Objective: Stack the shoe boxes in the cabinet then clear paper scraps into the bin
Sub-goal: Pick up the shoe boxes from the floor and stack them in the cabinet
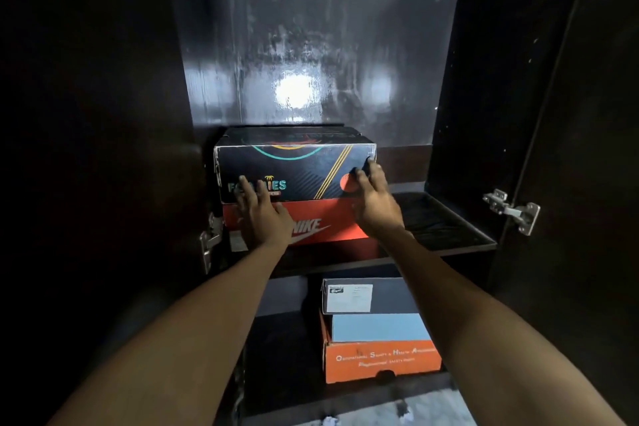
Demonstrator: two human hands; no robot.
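Dark wood surrounds me: I am reaching with both arms into an open cabinet [460, 62] with a glossy back wall that throws back a bright glare. On the upper shelf [446, 228] sits a red shoe box [321, 225] with white lettering, and a black shoe box [294, 169] with teal and yellow lines rests squarely on top of it.

My left hand [259, 211] lies flat, fingers spread and straight, against the front of the black box near its lower left corner, overlapping the red box below. My right hand [375, 194] is spread too, fingertips touching the black box at its right front edge. Neither hand is closed around anything; both seem to be pressing the box back into line.

On the lower shelf, to the right, stands a second stack: an orange box [380, 360] at the bottom, a pale blue box [380, 327] on it, and a dark grey box [390, 296] with a white label on top.

I judge the stacking part well along, perhaps nearly done, with five boxes in two piles; whether more boxes wait outside the cabinet I cannot tell. The second part looks untouched: small white paper scraps [328, 421] lie on the pale floor [446, 408] at the bottom edge of view, and no bin is in sight.
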